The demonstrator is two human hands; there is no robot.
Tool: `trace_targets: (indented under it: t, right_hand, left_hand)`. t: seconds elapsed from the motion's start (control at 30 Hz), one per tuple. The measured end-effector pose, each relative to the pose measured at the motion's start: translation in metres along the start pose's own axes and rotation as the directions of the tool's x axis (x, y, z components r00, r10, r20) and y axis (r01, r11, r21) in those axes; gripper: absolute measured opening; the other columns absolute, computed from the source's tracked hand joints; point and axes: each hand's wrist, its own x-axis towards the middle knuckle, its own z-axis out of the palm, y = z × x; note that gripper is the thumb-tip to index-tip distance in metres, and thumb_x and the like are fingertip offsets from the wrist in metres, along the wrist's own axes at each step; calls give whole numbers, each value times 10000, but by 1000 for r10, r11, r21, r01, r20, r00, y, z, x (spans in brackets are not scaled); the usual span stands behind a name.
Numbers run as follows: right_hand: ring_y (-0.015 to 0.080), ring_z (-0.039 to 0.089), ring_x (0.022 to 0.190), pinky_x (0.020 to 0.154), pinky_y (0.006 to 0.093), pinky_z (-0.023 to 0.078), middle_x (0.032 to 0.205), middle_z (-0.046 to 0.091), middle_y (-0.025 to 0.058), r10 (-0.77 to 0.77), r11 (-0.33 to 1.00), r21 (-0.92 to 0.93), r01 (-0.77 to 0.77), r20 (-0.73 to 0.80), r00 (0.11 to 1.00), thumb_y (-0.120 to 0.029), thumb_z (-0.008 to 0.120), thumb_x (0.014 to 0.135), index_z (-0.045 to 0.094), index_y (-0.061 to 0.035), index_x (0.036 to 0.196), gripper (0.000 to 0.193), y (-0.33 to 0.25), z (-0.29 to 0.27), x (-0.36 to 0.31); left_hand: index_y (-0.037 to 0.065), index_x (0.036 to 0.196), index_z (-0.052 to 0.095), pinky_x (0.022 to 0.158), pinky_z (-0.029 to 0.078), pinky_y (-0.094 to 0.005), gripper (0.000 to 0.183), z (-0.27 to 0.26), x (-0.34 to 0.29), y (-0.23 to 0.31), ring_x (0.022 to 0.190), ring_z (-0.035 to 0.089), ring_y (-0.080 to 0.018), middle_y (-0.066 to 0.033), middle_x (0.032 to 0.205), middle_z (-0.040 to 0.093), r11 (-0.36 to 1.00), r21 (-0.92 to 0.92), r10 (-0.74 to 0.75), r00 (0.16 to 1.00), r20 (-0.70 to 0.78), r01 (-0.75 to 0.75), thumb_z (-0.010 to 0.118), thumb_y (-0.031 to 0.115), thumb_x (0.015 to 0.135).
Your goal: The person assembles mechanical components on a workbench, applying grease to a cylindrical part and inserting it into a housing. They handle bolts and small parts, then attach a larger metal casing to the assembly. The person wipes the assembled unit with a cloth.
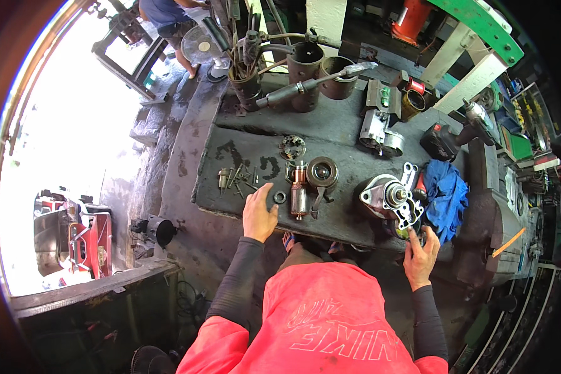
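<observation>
My left hand (pixel 260 213) rests at the bench's front edge, its fingers apart and nothing visible in them. Just right of it lies a small metal ring (pixel 280 197). An armature with copper windings (pixel 298 192) lies beyond that, beside a round dark motor part with a lever (pixel 322 172). Several bolts and pins (pixel 238 177) are scattered past my left fingertips. At the front right, my right hand (pixel 421 257) has its fingers curled around a small dark thing I cannot make out. It is close below a silver metal housing (pixel 389 196).
A blue cloth (pixel 445 199) and a cordless impact wrench (pixel 455 137) lie at the right. Behind stand a silver starter motor (pixel 380 132) and metal cups (pixel 305 75), one with tools. A fan (pixel 201 47) and a person (pixel 168 22) are at far left.
</observation>
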Motion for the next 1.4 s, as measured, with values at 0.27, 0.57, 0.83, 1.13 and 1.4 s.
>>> trace_targets:
  t: [0.27,0.57,0.83,1.13,1.4]
  right_hand:
    - [382,587,1160,1045,515,459,1169,609,133,-18,1000,14,20,-133,991,-18,811,760,746,-86,1056,310,-7,-4,2]
    - [257,621,1163,1001,366,483,1184,654,125,375,573,682,-454,275,885,-143,846,873,783,-6,1127,296,-93,-77,19]
    - [192,629,979,833,321,515,1092,668,87,502,411,664,-625,408,763,-209,915,845,813,-8,1043,300,-61,-82,10]
    - [347,552,1243,1042,469,431,1300,607,128,151,933,298,-203,191,970,-168,840,817,816,-50,1011,228,28,-55,59]
    - [338,512,1329,1095,482,409,1350,592,103,-22,953,267,-140,525,851,-228,813,823,859,-97,1019,241,45,-19,88]
  left_hand:
    - [126,1431,634,1017,516,-456,656,3,23,8,1123,635,-354,-151,1225,711,976,131,135,959,249,-172,799,122,795]
    - [31,1379,635,966,569,-426,667,-25,-24,170,1077,706,-310,-140,1202,722,813,-312,553,820,150,-491,865,51,753]
    - [30,1409,588,999,516,-443,686,36,-35,250,1195,649,-329,-138,1264,675,502,-463,863,462,205,-731,821,51,764]
    - [13,1394,620,957,576,-395,575,67,-61,202,1126,703,-286,-201,1346,669,877,-434,443,698,563,-206,837,108,870]
    - [-47,1641,273,983,582,-367,892,158,-68,178,1165,706,-258,-343,1457,585,591,-529,181,539,823,609,797,91,933]
